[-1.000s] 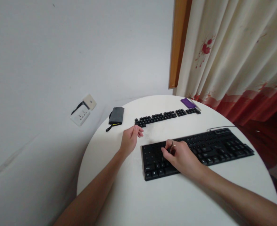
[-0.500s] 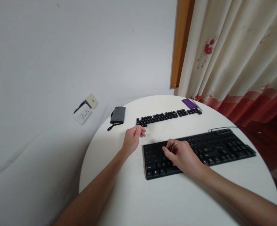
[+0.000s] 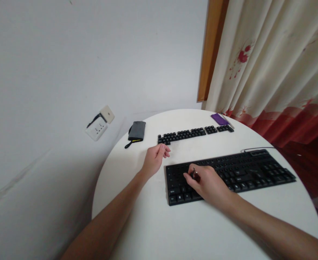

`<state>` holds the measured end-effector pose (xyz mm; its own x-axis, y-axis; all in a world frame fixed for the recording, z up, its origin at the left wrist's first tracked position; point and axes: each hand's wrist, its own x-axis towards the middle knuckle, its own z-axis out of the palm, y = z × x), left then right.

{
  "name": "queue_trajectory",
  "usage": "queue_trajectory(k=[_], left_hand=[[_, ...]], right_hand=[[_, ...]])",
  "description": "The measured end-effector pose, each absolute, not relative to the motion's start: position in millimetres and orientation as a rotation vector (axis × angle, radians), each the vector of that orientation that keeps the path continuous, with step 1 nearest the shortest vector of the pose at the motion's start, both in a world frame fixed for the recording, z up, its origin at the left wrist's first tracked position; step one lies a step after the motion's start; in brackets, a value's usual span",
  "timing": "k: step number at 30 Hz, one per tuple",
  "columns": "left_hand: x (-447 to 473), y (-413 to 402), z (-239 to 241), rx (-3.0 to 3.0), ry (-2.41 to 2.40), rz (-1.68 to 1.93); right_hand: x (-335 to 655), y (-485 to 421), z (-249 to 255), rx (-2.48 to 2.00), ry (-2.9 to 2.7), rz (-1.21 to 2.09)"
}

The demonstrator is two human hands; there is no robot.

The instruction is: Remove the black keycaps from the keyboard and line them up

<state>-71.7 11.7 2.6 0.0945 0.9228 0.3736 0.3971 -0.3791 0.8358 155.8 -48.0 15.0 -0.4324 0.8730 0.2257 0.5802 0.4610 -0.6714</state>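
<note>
A black keyboard lies on the white round table, its upper left part bare of keycaps. Over that bare part my right hand is closed in a pinch on a small dark tool with a shiny metal part; its lower end is hidden by my fingers. My left hand rests left of the keyboard with its fingers curled in, and whatever it may hold is hidden. Just beyond its fingertips several loose black keycaps are laid out in rows.
A grey pouch with a black loop lies at the table's left edge. A purple item and a thin pale stick lie at the far right. The keyboard's cable runs off the right side. A wall stands close on the left, a curtain behind.
My right hand has shifted slightly left over the keyboard and turned a little, still pinching the small tool. The left hand keeps its pose. The view has moved slightly.
</note>
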Motion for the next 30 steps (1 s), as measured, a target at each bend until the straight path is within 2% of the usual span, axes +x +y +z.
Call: queue_trajectory(k=[4, 18, 23, 30], left_hand=[[-72, 12, 2, 1.851, 1.279, 1.254], [-71, 11, 1, 1.875, 1.251, 1.223], [-72, 11, 1, 1.884, 1.223, 1.182], [-58, 1, 9, 1.925, 1.114, 0.881]], right_hand=[[157, -42, 16, -1.317, -2.135, 0.711], [162, -17, -1, -1.304, -1.587, 1.408], [160, -19, 1, -1.17, -1.443, 1.354], [159, -24, -2, -0.987, -1.428, 1.157]])
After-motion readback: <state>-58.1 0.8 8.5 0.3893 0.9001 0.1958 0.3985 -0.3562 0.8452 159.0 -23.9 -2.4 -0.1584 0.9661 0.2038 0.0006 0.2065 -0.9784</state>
